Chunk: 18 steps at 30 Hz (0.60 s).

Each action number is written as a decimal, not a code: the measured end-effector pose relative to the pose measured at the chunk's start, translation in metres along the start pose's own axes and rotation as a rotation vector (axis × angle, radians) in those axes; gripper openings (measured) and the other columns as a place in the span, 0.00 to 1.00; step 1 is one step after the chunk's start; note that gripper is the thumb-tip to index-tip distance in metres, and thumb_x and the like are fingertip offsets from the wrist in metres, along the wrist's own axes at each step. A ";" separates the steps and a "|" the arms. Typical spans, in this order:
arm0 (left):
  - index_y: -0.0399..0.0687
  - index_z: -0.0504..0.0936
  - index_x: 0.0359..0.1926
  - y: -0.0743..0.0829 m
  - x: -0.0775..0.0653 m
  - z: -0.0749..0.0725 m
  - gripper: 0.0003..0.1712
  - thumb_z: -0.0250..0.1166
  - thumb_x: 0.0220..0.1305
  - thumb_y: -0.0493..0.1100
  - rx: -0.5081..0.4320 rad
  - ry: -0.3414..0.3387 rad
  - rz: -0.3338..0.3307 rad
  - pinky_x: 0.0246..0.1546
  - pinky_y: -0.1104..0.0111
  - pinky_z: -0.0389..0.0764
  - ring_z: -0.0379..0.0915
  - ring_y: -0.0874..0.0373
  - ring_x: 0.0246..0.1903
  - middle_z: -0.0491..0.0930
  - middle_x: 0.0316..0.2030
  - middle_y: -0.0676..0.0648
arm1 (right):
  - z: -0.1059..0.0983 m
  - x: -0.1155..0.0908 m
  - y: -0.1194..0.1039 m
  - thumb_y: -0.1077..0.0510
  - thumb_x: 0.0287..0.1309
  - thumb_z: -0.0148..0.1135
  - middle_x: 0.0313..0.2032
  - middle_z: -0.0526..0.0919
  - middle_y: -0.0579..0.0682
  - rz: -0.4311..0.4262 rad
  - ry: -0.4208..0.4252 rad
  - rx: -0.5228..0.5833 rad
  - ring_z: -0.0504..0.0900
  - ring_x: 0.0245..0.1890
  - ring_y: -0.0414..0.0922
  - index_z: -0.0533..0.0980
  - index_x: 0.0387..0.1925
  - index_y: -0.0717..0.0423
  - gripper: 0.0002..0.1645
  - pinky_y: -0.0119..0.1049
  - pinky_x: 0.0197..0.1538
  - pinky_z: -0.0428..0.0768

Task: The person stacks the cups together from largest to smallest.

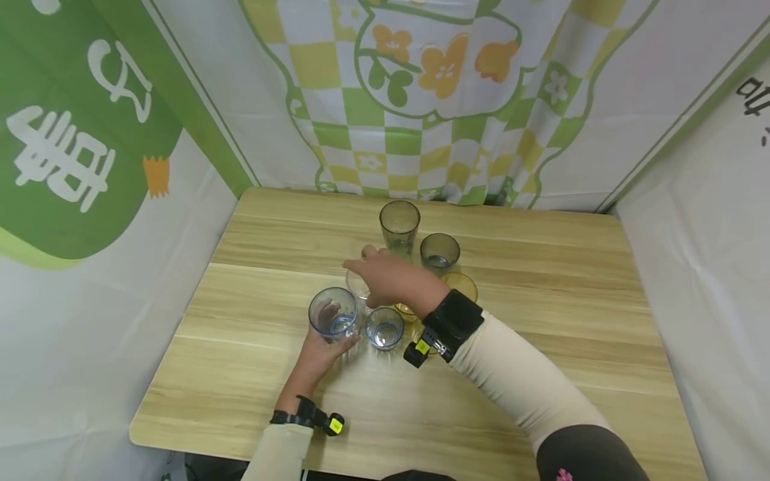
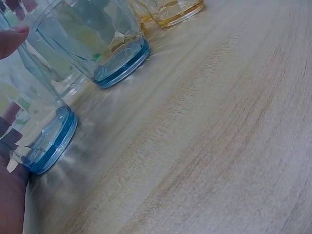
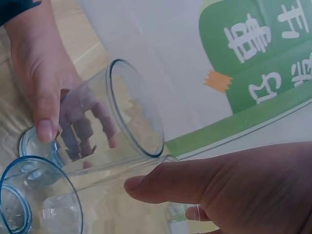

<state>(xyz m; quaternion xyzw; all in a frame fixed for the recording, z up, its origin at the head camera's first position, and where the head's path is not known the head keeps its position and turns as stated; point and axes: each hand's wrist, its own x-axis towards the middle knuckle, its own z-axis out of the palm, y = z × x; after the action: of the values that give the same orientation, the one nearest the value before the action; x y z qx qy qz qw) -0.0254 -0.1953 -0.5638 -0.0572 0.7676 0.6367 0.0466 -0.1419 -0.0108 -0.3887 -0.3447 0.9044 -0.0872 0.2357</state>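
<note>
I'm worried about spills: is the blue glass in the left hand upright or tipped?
Upright: the blue glass stands base-down on the table, its rim facing up in the head view.

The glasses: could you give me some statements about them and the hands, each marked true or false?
1. The left hand holds the tall blue-tinted glass. True.
2. That glass lies on its side. False: it stands upright.
3. A smaller blue-tinted glass stands beside it. True.
4. Every glass is blue-tinted. False: a smoky glass and an amber glass are there too.
5. The right hand is bare. True.
</note>
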 end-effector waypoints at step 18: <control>0.43 0.50 0.75 0.028 -0.007 0.001 0.55 0.75 0.55 0.32 0.000 -0.022 -0.046 0.73 0.45 0.59 0.56 0.33 0.72 0.59 0.72 0.30 | -0.048 -0.049 -0.017 0.53 0.58 0.74 0.73 0.57 0.54 0.016 -0.007 0.016 0.65 0.69 0.52 0.56 0.78 0.37 0.52 0.39 0.47 0.81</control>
<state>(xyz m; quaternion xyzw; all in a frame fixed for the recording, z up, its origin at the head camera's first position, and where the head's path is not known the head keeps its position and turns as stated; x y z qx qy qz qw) -0.0224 -0.1896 -0.5361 -0.0680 0.7657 0.6358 0.0695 -0.1239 0.0085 -0.3231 -0.3360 0.9056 -0.0912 0.2423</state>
